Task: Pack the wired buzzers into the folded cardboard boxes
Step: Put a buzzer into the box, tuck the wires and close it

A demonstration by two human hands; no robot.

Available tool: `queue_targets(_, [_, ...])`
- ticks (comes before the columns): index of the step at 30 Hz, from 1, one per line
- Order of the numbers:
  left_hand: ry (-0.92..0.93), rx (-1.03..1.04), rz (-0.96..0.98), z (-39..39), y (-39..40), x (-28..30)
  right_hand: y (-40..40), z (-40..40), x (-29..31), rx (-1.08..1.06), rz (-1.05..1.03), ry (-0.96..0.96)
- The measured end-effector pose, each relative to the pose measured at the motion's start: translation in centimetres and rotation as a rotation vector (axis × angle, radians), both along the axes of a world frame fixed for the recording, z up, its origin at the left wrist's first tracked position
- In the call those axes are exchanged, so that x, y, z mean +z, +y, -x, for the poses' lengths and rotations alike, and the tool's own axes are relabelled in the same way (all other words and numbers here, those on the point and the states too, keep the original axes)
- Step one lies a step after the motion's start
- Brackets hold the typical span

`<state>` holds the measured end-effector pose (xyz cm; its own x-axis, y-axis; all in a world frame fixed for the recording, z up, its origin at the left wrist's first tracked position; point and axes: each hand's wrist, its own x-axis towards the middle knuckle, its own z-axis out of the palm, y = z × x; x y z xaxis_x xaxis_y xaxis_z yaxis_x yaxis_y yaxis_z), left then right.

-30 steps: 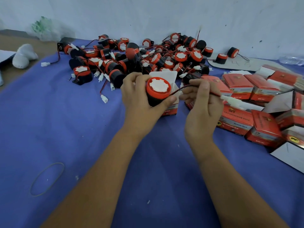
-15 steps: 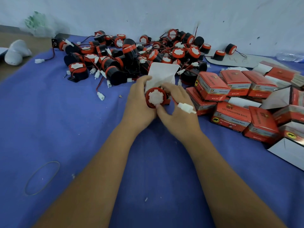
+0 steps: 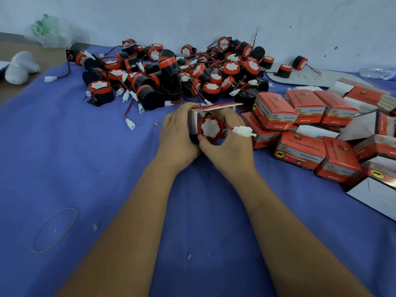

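Both forearms are bare from the lower frame edge up to the left hand (image 3: pixel 179 133) and the right hand (image 3: pixel 230 150), with no sleeve, glove, watch, band or ring showing anywhere behind either grip, and the few fingernails in view are short and unpainted.

There is one view only, from a wide-angle camera on the person's head. It looks forward and down along both forearms at the blue table (image 3: pixel 64 159), close enough that the arms fill the lower frame. The far edge meets a pale wall (image 3: pixel 214 16) at the top. Straight lines bow toward the frame's edges.
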<state>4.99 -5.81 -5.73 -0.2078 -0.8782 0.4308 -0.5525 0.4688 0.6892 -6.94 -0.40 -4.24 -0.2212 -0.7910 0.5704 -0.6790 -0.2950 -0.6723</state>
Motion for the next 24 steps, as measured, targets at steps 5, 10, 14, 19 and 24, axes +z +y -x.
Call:
queue_targets(5, [-0.054, 0.165, -0.014, 0.2, 0.2, 0.4, 0.2, 0.3, 0.4, -0.053, 0.169, -0.152])
queue_targets(10, [0.104, -0.041, -0.083, -0.2, 0.5, 0.8, 0.5, 0.5, 0.6, -0.154, 0.175, -0.049])
queue_targets(14, [0.216, -0.311, -0.256, -1.5, 0.7, 0.9, 0.5, 0.6, 0.7, -0.407, 0.064, 0.377])
queue_targets(19, [0.38, -0.423, -0.453, -0.9, 1.2, 1.7, 0.7, 0.1, 0.3, -0.305, -0.035, 0.505])
queue_targets(24, [0.445, -0.26, -0.466, 0.2, 1.6, 1.9, 0.9, 0.1, 0.8, -0.2, -0.15, 0.384])
